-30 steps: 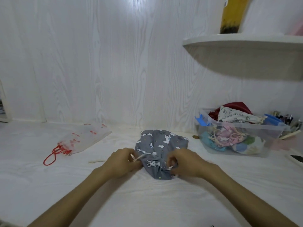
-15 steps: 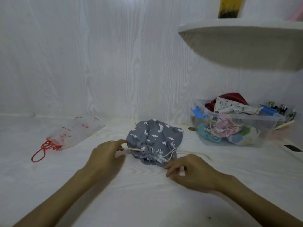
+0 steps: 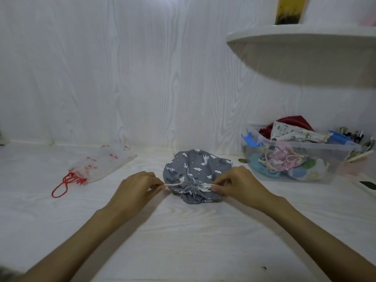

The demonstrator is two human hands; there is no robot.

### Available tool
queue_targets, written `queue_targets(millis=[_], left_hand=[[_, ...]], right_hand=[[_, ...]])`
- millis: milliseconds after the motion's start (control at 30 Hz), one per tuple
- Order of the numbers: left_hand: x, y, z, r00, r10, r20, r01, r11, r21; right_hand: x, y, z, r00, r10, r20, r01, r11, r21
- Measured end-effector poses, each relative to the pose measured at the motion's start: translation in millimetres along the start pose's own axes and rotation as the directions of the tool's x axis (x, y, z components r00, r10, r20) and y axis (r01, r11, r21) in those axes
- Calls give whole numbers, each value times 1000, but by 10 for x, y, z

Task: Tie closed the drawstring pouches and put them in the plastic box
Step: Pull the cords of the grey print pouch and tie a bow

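I take the grey pouch [image 3: 195, 169] as my landmark: it lies on the white wood-grain table [image 3: 183, 241] at the middle of the view, its mouth gathered shut into a pleated ruffle on the side nearest me. Behind it rises the white panelled wall [image 3: 122, 68], and above and to its right a white shelf [image 3: 305, 49] juts out with a yellow object [image 3: 290, 9] standing on it. To the right of the pouch sits the clear plastic box [image 3: 301, 147] with blue latches — already piled with tied pouches, a cream printed one and a dark red one topmost. To the pouch's left, well apart, lies a white pouch [image 3: 101, 165] with red marks, its red cord [image 3: 65, 184] trailing loose on the table toward me. My left hand [image 3: 136, 188] is just left of the grey pouch, fingers curled, pinching one end of the white drawstring [image 3: 173, 184]; my right hand [image 3: 240, 184] is at the pouch's right edge, fingers curled, pinching the other end against the ruffle. The drawstring runs nearly straight between the two hands across the gathered mouth.
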State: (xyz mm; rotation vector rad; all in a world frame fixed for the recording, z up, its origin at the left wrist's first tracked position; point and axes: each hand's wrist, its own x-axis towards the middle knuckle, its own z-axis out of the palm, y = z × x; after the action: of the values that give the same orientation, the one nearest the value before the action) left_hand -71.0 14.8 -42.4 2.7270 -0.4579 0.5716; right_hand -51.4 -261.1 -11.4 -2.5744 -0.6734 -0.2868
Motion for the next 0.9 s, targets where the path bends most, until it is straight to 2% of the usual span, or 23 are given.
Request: queue_targets(millis=[67,100,200,267,367,500,600,633,733,833,900], left_hand=[[25,-76,3,1000,-9,-21,10,999,53],[24,-83,27,999,7,-46,-3,997,82],[42,-102,114,986,59,-154,-32,984,173],[97,-109,162,988,-18,-152,48,979,198],[193,-25,218,970,-235,-58,242,945,220],[144,33,140,939,-342,24,335,929,158],[-48,58,63,924,-365,-116,370,929,28],[-92,97,53,917,-383,-108,382,924,-35],[-118,148,171,912,-399,90,410,890,-202],[15,187,286,892,-411,189,451,838,-306],[137,217,348,853,-465,237,521,728,-446]], right_hand=[[-15,51,-46,999,-5,-36,9,994,106],[-34,96,-41,998,-7,-62,12,996,88],[-79,189,9,984,-46,-171,23,991,-133],[-67,153,50,983,-41,-179,6,981,-193],[11,20,177,992,25,-125,-62,952,-299],[-3,-117,234,989,-8,-147,-37,953,-300],[-90,-155,235,990,-38,-134,-2,959,-283],[-110,-165,240,991,-39,-131,2,961,-275],[-136,-195,263,993,-25,-116,-6,966,-257],[-153,-211,259,994,-8,-106,-19,968,-249],[-164,-220,249,995,-7,-102,-17,971,-237]])
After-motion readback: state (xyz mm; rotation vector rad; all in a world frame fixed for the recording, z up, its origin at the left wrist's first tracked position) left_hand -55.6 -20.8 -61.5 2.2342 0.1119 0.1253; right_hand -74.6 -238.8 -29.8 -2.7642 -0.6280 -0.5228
